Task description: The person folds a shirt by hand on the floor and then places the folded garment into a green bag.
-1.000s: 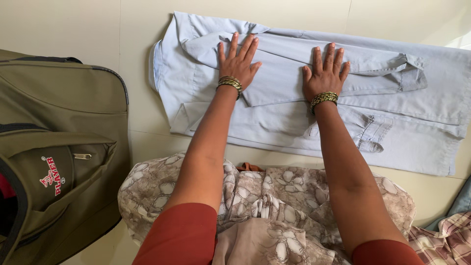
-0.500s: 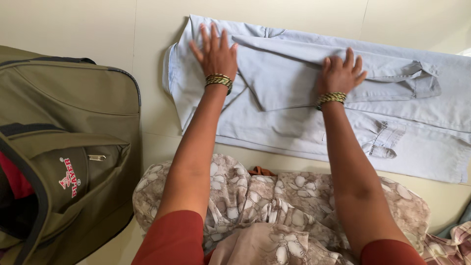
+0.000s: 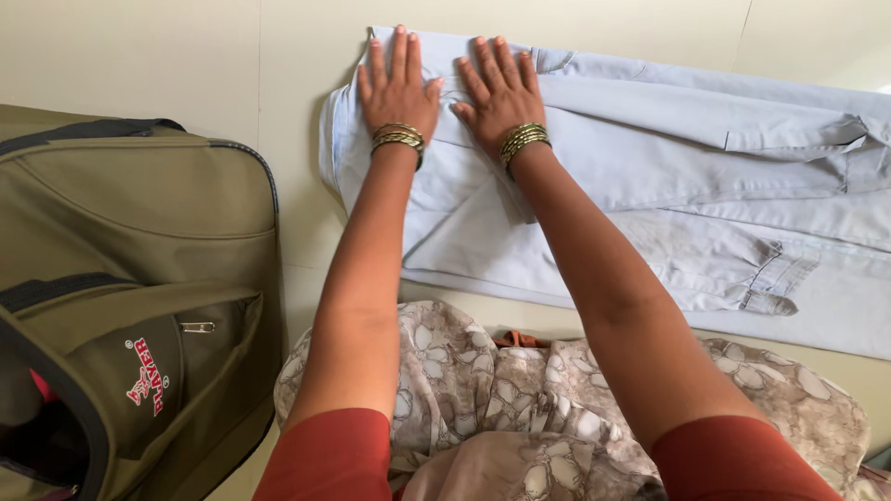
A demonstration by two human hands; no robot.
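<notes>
Both hands lie flat, fingers spread, holding nothing: left hand (image 3: pixel 397 88) & right hand (image 3: pixel 497 93) press side by side on the collar end of the pale blue shirt (image 3: pixel 650 176), which lies folded lengthwise on the cream tile floor (image 3: pixel 139 56). To do the smoothing well, I'd judge: keep palms flat w/ even pressure, stroke from the collar end out toward the cuffs (image 3: pixel 775 278) so creases run off the edge, not bunch under the wrists. Bangles (image 3: pixel 399 137) could snag loose folds, so lift rather than drag back. Edges: shirt's left edge is near the olive bag (image 3: pixel 139 278), w/ a strip of floor between. Near edge is just beside the patterned skirt (image 3: pixel 520 380) over the knees. Most open floor is beyond the shirt.
</notes>
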